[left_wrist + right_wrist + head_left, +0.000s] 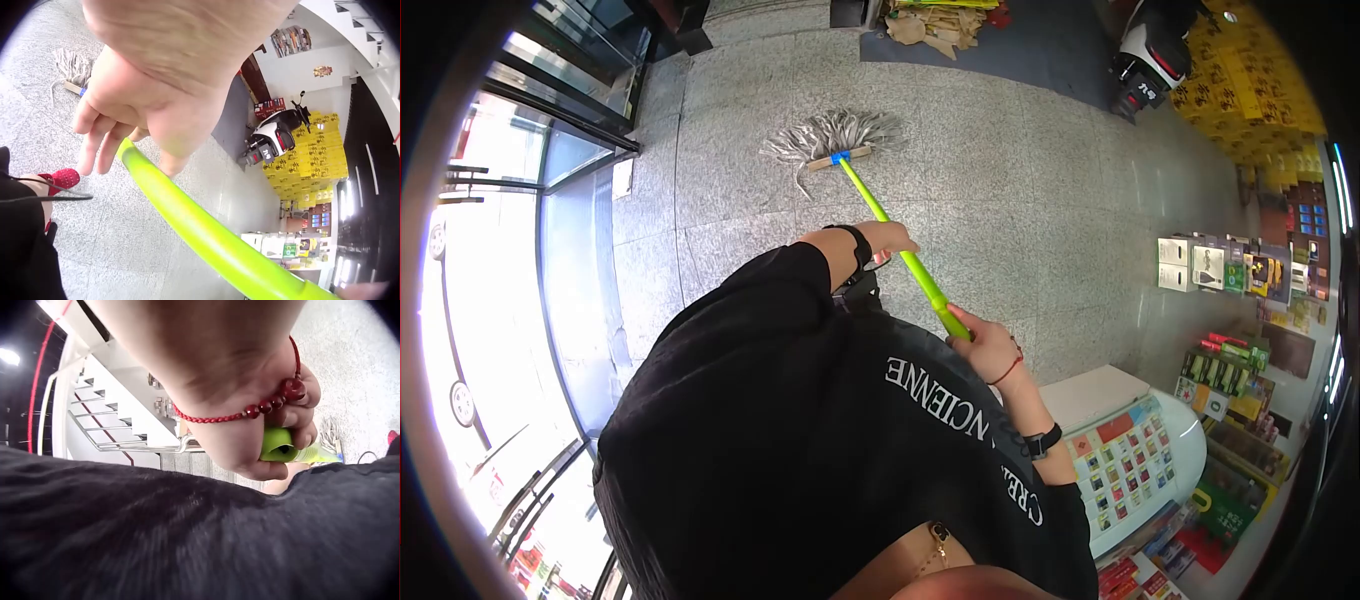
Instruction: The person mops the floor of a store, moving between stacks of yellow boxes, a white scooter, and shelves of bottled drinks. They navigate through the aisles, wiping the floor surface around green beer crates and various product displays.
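Observation:
A mop with a lime-green handle (920, 275) slants across the floor ahead of me. Its grey string head (835, 133) lies spread on the tiles, fixed to a wooden bar with a blue clamp (840, 158). Partway down the pole my left hand (887, 238) holds it, thumb on one side and loosely bent fingers (103, 145) on the other. Higher up, my right hand (988, 347) grips the top of the handle, and the hollow end (279, 445) pokes out of that fist in the right wrist view.
Glass doors (570, 200) line the left side. A scooter (1150, 60) is parked at the far right by stacked yellow boxes (1240, 80). Flattened cardboard (940, 25) lies on a dark mat at the back. To the right stand a display counter (1190, 440) and stocked shelves (1240, 270).

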Demonstrator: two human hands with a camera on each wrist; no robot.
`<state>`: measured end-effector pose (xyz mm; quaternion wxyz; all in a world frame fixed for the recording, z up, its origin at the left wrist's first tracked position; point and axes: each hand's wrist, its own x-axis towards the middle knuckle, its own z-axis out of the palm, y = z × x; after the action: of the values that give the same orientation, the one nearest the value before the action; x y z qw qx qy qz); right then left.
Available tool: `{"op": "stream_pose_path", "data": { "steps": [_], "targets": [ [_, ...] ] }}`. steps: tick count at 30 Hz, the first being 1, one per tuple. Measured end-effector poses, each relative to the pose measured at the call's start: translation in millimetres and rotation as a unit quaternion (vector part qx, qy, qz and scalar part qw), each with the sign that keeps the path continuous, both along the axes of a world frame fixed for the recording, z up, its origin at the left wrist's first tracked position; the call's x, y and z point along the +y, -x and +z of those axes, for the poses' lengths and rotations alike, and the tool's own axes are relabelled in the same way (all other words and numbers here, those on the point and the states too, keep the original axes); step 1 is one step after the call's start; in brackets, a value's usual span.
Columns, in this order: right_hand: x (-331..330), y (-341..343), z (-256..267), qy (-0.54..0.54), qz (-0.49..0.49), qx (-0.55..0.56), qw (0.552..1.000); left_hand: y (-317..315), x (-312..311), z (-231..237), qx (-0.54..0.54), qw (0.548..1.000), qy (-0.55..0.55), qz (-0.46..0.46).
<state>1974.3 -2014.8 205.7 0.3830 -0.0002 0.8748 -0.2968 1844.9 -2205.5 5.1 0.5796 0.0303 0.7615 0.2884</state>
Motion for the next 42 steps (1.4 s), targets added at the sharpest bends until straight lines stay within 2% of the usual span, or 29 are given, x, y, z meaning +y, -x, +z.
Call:
{"op": "stream_pose_path", "data": {
  "steps": [2,8,11,14,18,20,24,26,29,31,36,38,41,42],
  "targets": [
    [-7.9,1.4,-2.8,0.009,-0.011,0.044,0.999,4.1,-3.6,-16.5,-0.001,1.000,0.003,-0.013],
    [-42.6,31.6,2.2,-0.015,-0.005,0.062,0.998,42.0,-25.9,-31.1,0.006,1.000,-0.017,-0.021],
    [-67.2,59.4,-13.6,-0.003,-0.010,0.066,0.998,68.3,-53.1,-48.3,0.041,0.997,-0.032,-0.051],
    [-108.6,107.5,-31.8,0.008,-0.022,0.053,0.998,113.4,-89.0,-54.2,0.055,0.998,-0.012,-0.020],
    [-166.4,187.9,-68.0,0.011,-0.018,0.053,0.998,181.8,-144.6,-63.2,0.107,0.992,-0.016,0.068],
    [-188.1,227.3,-99.1,0.062,-0.039,0.118,0.990,221.3,-170.7,-64.1,0.112,0.988,-0.004,0.105],
    [-229.5,311.3,-125.6,0.023,-0.060,0.044,0.997,278.9,-211.5,-64.5,0.168,0.970,-0.001,0.175],
    [-238.7,335.8,-141.8,0.035,-0.055,0.110,0.992,294.0,-222.9,-60.0,0.180,0.961,-0.027,0.208],
    [-250.7,364.8,-143.8,0.012,-0.066,0.112,0.991,303.5,-227.8,-37.6,0.224,0.952,0.005,0.210],
    [-255.6,376.6,-143.5,-0.012,-0.037,0.139,0.990,310.6,-226.7,-42.2,0.209,0.951,0.007,0.228],
    [-262.0,355.0,-161.9,0.039,-0.040,0.040,0.998,298.9,-226.4,-48.9,0.186,0.950,0.028,0.248],
    [-261.3,339.0,-164.6,0.041,-0.032,0.047,0.998,291.1,-226.2,-46.8,0.212,0.964,0.064,0.148],
    [-256.6,294.8,-158.8,0.041,-0.030,0.056,0.997,260.0,-221.6,-60.6,0.203,0.971,0.054,0.116],
    [-253.8,280.1,-147.5,0.022,0.000,0.064,0.998,244.3,-216.6,-87.1,0.283,0.952,0.064,0.091]
  ]
}}
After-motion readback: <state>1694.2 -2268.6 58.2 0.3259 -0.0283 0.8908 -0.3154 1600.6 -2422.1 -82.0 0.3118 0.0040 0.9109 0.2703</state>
